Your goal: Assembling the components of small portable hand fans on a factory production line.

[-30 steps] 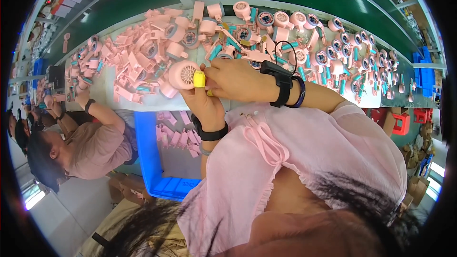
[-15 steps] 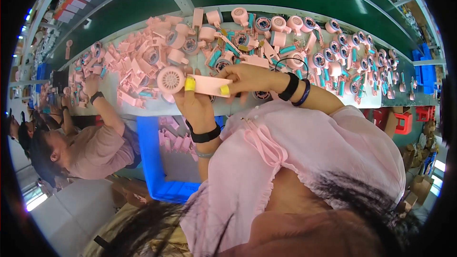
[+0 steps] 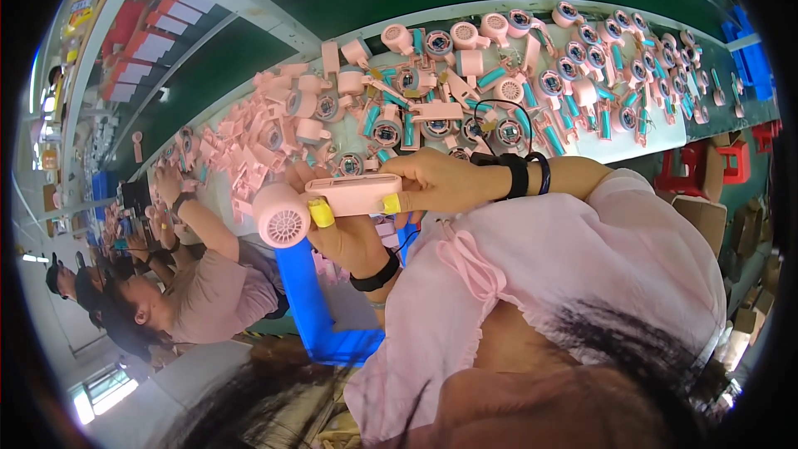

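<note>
A pink handheld fan (image 3: 353,196) lies sideways between my two hands in front of my chest, its round grilled head to the left and its oblong handle to the right. My left hand (image 3: 342,237) grips it near the neck, a finger wrapped in yellow tape pressed on the handle. The fingers of my right hand (image 3: 428,185) are closed around the handle's right end, and yellow tape covers a tip there too. Black bands circle both wrists. Just beyond lies a heap of pink fan parts (image 3: 274,112), with round motor housings and turquoise cylinders among them.
Fan assemblies (image 3: 582,75) spread along the bench to the right. Below my left forearm stands a blue bin (image 3: 307,308) with pink parts in it. A co-worker (image 3: 220,283) sits at the left with an arm over the bench. Red stools (image 3: 731,162) stand at the right.
The fan has been tilted in my hands, so its narrow side and the head's depth now show. It sits slightly lower and further left. My view has turned, tilting the bench.
</note>
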`<state>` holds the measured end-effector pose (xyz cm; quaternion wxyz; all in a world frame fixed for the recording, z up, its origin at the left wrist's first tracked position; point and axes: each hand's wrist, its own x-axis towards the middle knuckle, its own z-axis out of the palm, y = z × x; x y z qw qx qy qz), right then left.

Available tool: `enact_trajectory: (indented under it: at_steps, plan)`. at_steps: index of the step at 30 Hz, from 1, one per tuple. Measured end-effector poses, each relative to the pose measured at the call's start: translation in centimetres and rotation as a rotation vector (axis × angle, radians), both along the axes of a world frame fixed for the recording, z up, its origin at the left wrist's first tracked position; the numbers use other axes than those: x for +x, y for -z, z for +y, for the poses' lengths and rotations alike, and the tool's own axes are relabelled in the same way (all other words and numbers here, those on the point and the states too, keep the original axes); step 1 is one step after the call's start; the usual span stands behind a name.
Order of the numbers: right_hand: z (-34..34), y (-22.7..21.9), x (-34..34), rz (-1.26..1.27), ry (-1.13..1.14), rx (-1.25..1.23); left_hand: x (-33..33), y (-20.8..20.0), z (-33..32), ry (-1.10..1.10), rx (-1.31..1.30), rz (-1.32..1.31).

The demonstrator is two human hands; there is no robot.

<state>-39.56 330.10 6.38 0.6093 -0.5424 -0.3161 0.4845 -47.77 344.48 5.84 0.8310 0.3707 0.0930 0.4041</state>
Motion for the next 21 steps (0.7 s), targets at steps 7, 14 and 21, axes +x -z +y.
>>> enact_trajectory:
  at_steps: [7, 14, 21]
  plan:
    - [-1.9, -0.8, 0.8, -0.072, -0.006, -0.01, -0.7, 0.8, -1.7, 0.116, 0.155, 0.067]
    - [-3.0, 0.3, 3.7, -0.506, -0.027, -0.036, 1.1, 1.3, -3.8, 0.294, 0.207, 0.155]
    - [-3.6, 3.6, 6.2, 0.007, 0.117, 0.139, 6.1, -1.0, -4.9, 0.383, 0.437, 0.333]
